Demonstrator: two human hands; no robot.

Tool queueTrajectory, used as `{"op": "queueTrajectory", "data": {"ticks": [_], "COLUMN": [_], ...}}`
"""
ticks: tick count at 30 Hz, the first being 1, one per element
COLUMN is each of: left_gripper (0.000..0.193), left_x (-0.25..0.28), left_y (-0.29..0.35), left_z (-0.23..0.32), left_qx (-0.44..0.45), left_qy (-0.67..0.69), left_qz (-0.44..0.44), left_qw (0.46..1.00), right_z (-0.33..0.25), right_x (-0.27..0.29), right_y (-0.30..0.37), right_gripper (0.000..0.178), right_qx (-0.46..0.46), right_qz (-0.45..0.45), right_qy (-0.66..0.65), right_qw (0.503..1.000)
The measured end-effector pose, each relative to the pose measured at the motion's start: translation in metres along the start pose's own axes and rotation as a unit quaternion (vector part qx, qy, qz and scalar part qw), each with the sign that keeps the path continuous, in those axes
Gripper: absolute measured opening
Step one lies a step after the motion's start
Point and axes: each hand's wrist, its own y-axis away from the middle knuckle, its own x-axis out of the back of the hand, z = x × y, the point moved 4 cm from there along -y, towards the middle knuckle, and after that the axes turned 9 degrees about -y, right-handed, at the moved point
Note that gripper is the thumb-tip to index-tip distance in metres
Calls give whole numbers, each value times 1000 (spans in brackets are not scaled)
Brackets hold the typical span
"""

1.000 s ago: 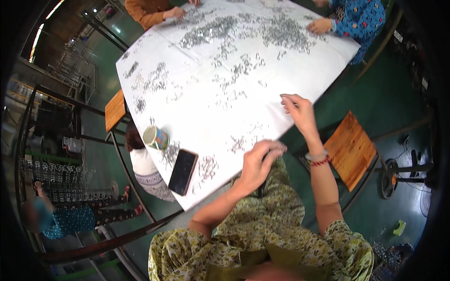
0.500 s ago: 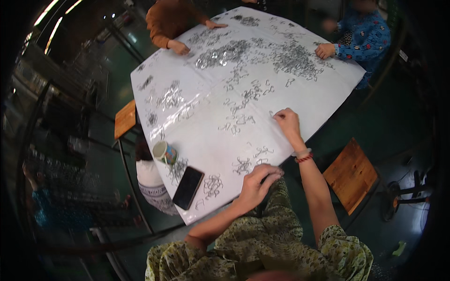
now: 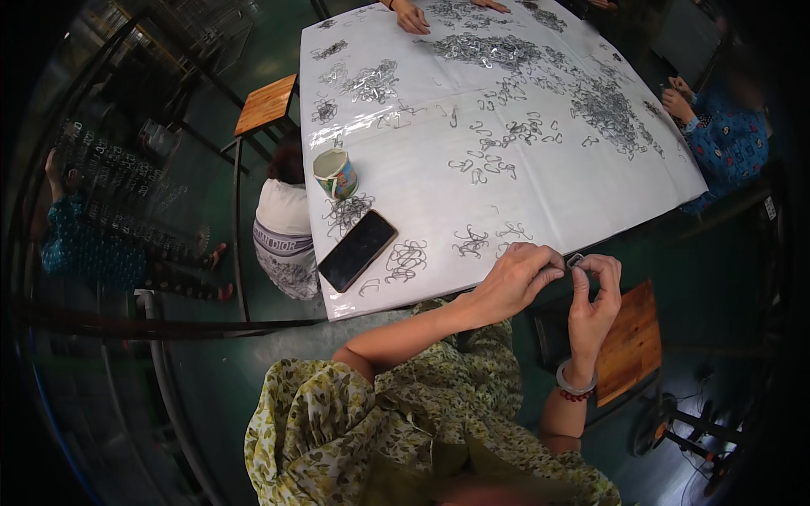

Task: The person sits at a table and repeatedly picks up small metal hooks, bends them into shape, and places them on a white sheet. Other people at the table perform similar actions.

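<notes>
Just beyond the table's near edge, my two hands meet fingertip to fingertip. A small bent-wire metal hook shows between them, pinched by the thumb and forefinger of my right hand. My left hand is closed in a pinch beside it; what its fingertips hold is hidden. Small loose groups of wire hooks lie on the white-covered table near my left hand. Larger heaps of similar hooks spread over the far and right parts.
A dark phone and a patterned cup stand at the table's left, beside more hooks. Co-workers' hands are at the far and right edges. A person in a white top is at the left. Wooden stools flank the table.
My right hand has come back from the tabletop to meet my left, which has moved right. A hook now shows between them. The view has shifted; the right co-worker's hands have left the table.
</notes>
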Motion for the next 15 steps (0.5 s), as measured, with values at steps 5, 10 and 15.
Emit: {"op": "queueTrajectory", "data": {"ticks": [5,10,15], "left_gripper": [24,33,26], "left_x": [10,68,102], "left_y": [2,-43,-99], "left_z": [-18,-144,-252], "left_qx": [6,163,263], "left_qy": [-10,-142,-309], "left_qz": [43,6,132], "left_qw": [999,976,904], "right_z": [19,21,20], "right_x": [-6,-1,2], "right_y": [6,12,14], "right_gripper": [9,9,10], "right_qx": [-74,-91,-121], "right_qz": [2,-8,-31], "right_qy": [-128,-139,-149], "right_qw": [989,986,981]}}
